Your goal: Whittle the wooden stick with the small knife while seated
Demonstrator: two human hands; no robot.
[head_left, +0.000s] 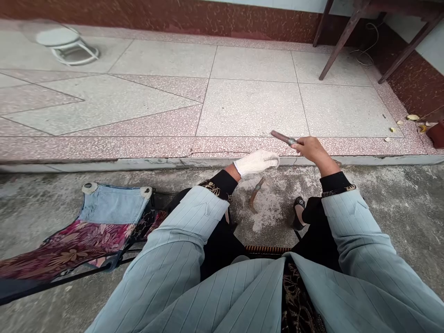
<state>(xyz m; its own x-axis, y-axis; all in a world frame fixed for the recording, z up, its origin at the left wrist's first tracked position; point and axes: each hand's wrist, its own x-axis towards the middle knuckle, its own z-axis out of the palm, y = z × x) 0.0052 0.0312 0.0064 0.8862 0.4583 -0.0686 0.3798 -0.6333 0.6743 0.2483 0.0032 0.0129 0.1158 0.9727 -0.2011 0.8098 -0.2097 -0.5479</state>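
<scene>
Speckled stone floor (pixel 256 106), pink and cream with dark dividing lines, ends at one low step edge (pixel 152 164). Below that edge spreads rough, stained concrete (pixel 409 199). Left of centre below it stands one folding chair (pixel 114 203), denim and flowered cloth on dark tubing; above it, far right, one wooden table (pixel 391 7) shows three legs, and far left sits one round white stool (pixel 58 37). Over the step edge, one bare right hand (pixel 310 149) has its fingers clamped on one rod (pixel 282 137): straight, brown, banded with greyish coils beside the fingers. One left hand (pixel 258 163), in a white knitted glove, curls its fingers together; whether they grip anything I can't tell. Just below the step edge lies one curved brown piece (pixel 255 196). Above, far right, are several yellowish scraps (pixel 412 117).
</scene>
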